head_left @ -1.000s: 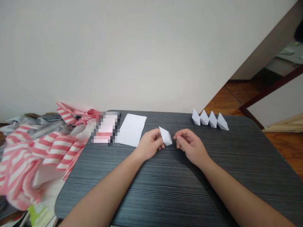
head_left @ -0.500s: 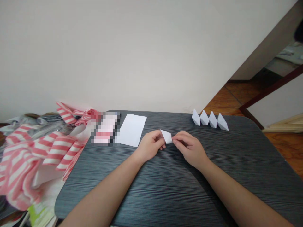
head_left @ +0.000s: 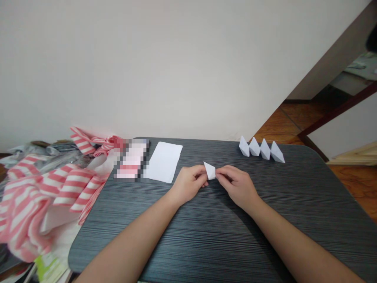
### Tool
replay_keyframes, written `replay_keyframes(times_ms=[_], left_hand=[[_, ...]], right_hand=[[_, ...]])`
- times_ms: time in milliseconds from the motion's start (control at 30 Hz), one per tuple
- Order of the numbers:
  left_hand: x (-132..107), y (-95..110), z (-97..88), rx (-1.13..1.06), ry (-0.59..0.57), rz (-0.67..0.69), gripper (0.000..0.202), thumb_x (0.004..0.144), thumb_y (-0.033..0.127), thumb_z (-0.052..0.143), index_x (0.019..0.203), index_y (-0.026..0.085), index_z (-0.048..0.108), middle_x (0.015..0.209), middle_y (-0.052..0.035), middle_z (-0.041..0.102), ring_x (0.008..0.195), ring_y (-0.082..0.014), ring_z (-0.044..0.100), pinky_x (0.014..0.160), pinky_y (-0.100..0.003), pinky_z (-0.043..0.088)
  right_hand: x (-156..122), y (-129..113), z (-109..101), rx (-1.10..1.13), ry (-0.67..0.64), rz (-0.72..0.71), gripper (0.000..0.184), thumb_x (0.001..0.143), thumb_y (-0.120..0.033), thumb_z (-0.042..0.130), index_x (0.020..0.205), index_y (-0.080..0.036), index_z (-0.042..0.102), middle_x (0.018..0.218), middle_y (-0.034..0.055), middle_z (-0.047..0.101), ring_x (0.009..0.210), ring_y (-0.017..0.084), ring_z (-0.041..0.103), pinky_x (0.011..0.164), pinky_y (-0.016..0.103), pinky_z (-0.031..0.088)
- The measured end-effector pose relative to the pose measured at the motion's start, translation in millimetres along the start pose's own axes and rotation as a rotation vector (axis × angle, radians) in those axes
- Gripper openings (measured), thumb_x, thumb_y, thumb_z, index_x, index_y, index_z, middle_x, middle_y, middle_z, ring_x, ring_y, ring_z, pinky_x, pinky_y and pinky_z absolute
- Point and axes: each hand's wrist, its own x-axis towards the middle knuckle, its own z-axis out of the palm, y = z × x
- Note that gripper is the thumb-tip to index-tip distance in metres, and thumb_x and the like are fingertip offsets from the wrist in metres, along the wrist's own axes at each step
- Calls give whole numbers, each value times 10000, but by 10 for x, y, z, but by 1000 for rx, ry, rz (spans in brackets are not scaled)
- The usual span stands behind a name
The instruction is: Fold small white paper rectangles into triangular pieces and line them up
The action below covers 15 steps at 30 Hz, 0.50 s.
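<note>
A small folded white paper piece [head_left: 210, 170] is pinched between both my hands just above the dark striped table [head_left: 294, 204]. My left hand [head_left: 190, 183] grips its left side with curled fingers. My right hand [head_left: 237, 184] pinches its right side, fingers closed. A flat white paper sheet [head_left: 164, 161] lies to the left of my hands. Several folded white paper pieces [head_left: 261, 149] stand in a row at the table's far right.
Pink-and-white striped cloth [head_left: 44, 192] is heaped at the table's left edge. A blurred pink patch [head_left: 131, 161] lies beside the paper sheet. A pale wall rises behind the table. Wooden floor [head_left: 279, 125] shows at the right.
My right hand has moved left and taken hold of the folded paper piece, which my left hand held alone before. Both hands now pinch it and it has shifted slightly right.
</note>
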Motion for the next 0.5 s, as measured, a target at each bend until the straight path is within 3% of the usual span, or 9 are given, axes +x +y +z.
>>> replay_keyframes(times_ms=[500], left_hand=[[-13,0,23,-54,-4,14,267,853,210,475,1064,170,633,735,-26,665,626,-112,621,615,-218,516]], right_hand=[[-15,-33,-7,37,-1,21,210,875,-208,493,936,-230,693,726,26,614,635,158,586,634,283,454]])
